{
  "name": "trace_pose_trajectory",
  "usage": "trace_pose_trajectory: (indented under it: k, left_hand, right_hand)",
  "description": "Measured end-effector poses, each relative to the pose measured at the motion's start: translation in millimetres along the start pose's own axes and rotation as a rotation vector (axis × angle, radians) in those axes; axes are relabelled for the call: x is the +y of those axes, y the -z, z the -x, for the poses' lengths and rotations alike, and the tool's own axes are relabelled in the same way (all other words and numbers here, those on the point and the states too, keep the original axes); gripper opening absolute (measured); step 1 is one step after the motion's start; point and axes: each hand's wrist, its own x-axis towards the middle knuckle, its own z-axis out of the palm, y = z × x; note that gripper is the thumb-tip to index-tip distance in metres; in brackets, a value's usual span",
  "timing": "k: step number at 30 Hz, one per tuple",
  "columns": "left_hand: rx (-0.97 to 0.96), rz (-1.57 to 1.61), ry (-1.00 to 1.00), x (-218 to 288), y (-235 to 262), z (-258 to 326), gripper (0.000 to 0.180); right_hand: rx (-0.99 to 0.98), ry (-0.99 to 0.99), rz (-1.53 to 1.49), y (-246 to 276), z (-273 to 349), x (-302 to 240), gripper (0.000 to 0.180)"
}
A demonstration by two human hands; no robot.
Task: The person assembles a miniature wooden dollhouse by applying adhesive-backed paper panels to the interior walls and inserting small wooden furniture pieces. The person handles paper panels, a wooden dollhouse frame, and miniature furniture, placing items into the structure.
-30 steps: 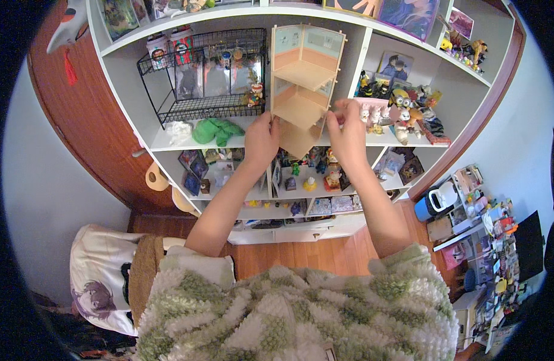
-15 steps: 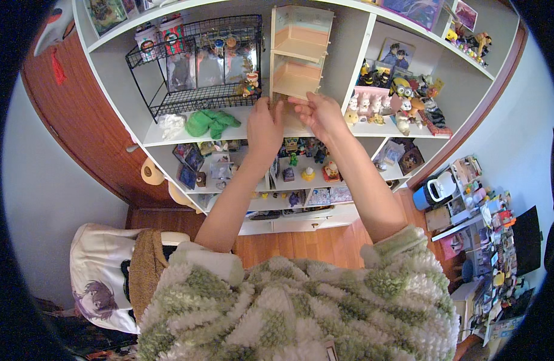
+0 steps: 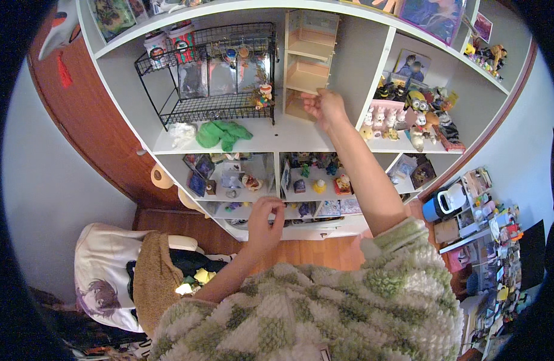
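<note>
A tall, pale wooden display box [image 3: 307,55] with stacked compartments stands on the white shelf. At its lowest compartment is my right hand [image 3: 328,109], fingers apart and reaching toward the box's front right side. I cannot tell whether the fingertips touch it; the hand covers part of the lower front. Well below, in front of the lower shelves, hovers my left hand [image 3: 266,221]. Its fingers are loosely curled together, and nothing shows in them. Left of the box stands a black wire rack [image 3: 214,107] with a small bear figure [image 3: 264,95] on its lower tier.
A green cloth [image 3: 223,134] and a crumpled white piece [image 3: 183,136] lie on the shelf [image 3: 271,141] before the rack. Figures, among them a row of white rabbits [image 3: 388,116], crowd the right compartment. Clothes hang over a chair [image 3: 99,271] at lower left.
My left hand has left the box's side and dropped toward me. My right hand stays by the lowest compartment. The view has shifted slightly, and yellow pieces on the chair now show.
</note>
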Motion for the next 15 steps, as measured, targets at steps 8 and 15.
trace_pose_trajectory:
  k: [8,15]
  left_hand:
    - [0.077,0.037,0.232,-15,-5,45,0.006]
    - [0.075,-0.065,0.297,-16,-18,60,0.006]
  right_hand:
    - [0.003,0.003,0.026,-5,-25,3,0.024]
    - [0.021,-0.009,-0.006,-6,-32,7,0.023]
